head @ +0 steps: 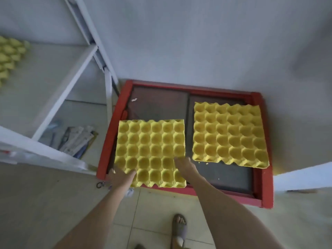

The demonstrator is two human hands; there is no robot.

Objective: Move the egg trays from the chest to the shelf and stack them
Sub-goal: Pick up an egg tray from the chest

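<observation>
A red-framed chest with a dark glass top carries two yellow moulded egg trays. The near tray sits at 9 o'clock on the lid; the far tray lies at 3 o'clock, well apart. The left hand grips the near tray's front left corner, and the right hand presses fingers on its right edge. At 10 o'clock, a white shelf holds more yellow trays. A sandalled foot stands on floor tiles.

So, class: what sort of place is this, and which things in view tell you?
Probably a plain storeroom or back room. Empty yellow egg trays lie on a red-framed chest, a white metal shelf holds more trays, and the floor is tiled.
</observation>
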